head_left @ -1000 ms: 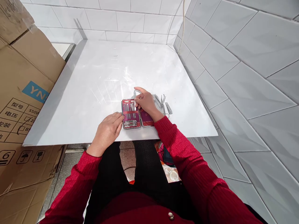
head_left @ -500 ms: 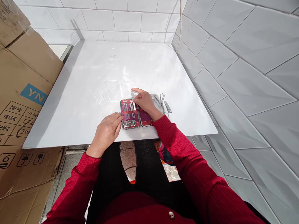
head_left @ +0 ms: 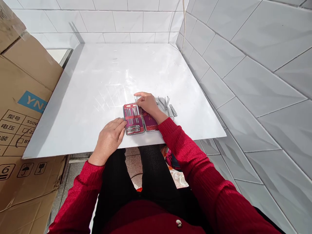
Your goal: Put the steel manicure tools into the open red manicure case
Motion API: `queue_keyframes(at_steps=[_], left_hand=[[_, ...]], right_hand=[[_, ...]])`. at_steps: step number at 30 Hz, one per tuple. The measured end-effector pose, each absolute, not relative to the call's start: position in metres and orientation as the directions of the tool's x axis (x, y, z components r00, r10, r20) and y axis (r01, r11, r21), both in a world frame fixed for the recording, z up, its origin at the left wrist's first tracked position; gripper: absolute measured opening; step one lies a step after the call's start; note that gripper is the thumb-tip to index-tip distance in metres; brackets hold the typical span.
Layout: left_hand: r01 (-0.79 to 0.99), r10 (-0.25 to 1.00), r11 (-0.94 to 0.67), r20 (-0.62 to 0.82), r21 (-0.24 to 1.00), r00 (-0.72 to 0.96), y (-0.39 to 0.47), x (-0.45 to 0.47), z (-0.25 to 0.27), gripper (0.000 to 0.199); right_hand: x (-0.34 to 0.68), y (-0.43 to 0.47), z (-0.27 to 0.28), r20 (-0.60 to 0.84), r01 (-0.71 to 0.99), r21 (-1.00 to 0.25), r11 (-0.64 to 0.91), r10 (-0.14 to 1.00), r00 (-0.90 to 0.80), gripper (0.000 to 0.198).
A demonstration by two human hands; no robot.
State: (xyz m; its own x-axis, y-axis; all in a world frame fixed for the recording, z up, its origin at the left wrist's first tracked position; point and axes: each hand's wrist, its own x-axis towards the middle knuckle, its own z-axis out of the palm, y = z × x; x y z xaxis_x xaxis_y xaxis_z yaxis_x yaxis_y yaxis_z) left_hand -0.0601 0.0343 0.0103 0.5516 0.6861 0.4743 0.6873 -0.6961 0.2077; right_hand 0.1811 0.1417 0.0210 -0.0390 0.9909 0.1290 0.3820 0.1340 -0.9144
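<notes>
An open manicure case [head_left: 147, 127] with a red and purple lining lies near the table's front edge. Its left half holds several slim metal tools [head_left: 133, 115] under a strap, with nail clippers [head_left: 133, 128] below them. My left hand [head_left: 110, 135] grips the case's left edge, fingers together. Above the case's top middle, my right hand [head_left: 148, 104] pinches a small, shiny, pale piece [head_left: 136, 98], too small to name. That hand and wrist hide part of the right half. Right of it lie metal nippers [head_left: 166, 103] and another nail clipper [head_left: 173, 110].
The white tabletop [head_left: 97, 71] meets a white tiled wall [head_left: 126, 21] behind and a grey tiled wall [head_left: 255, 81] on the right. Cardboard boxes [head_left: 26, 74] stand along the left side. A cable [head_left: 184, 22] hangs in the back corner.
The view has shifted slightly. At my right fingertips the shiny piece shows less and sits a little lower towards the case. My left hand stays at the case's edge.
</notes>
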Motion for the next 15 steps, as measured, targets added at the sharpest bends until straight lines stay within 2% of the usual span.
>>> queue_keyframes(at_steps=[4, 9, 15], left_hand=[[0.691, 0.673, -0.700, 0.490, 0.181, 0.554, 0.0343, -0.0596, 0.0113, 0.033], [0.688, 0.661, -0.707, 0.503, 0.166, 0.557, 0.0349, -0.0595, 0.0109, 0.031], [0.679, 0.664, -0.710, 0.496, 0.186, 0.559, 0.0370, -0.0607, 0.0097, 0.032]], right_hand=[[0.1796, 0.1415, 0.0249, 0.109, 0.401, -0.909, 0.113, 0.994, -0.032, 0.041], [0.1771, 0.1390, 0.0289, 0.134, 0.501, -0.855, 0.132, 0.990, -0.032, 0.041], [0.1731, 0.1364, 0.0281, 0.234, 0.645, -0.743, 0.178, 0.972, 0.001, 0.026]])
